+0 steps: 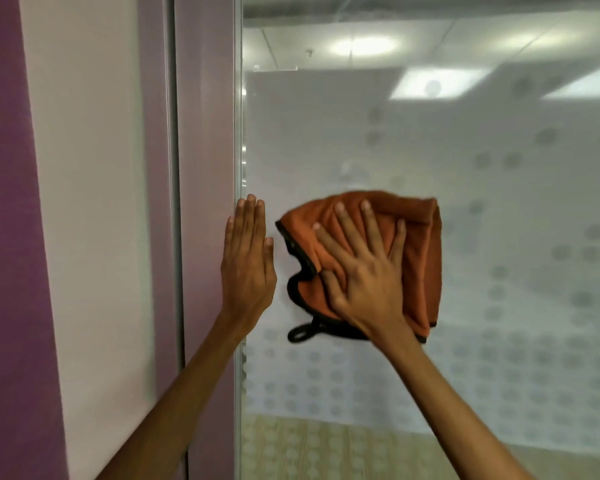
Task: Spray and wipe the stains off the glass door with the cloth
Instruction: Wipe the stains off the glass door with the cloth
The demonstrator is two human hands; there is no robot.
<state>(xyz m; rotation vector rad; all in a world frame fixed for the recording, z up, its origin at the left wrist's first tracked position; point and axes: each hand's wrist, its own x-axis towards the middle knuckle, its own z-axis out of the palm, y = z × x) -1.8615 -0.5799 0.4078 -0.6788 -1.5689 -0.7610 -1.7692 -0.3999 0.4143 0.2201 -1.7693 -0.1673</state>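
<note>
Your right hand (364, 271) presses the orange microfibre cloth (420, 258) flat on the frosted dotted glass door (499, 237), fingers (342, 223) spread wide; your left hand (246, 261) rests flat mid-frame, fingers straight together.

Your right hand (361, 268) hides the middle of the cloth (420, 258), whose right edge is blurred; both your forearms (471, 420) are cut off at the bottom edge.

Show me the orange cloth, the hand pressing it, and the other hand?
orange cloth (420, 258): head view, bare fold right of the fingers.
right hand (362, 271): head view, back of the hand.
left hand (246, 258): head view, back of the hand.
</note>
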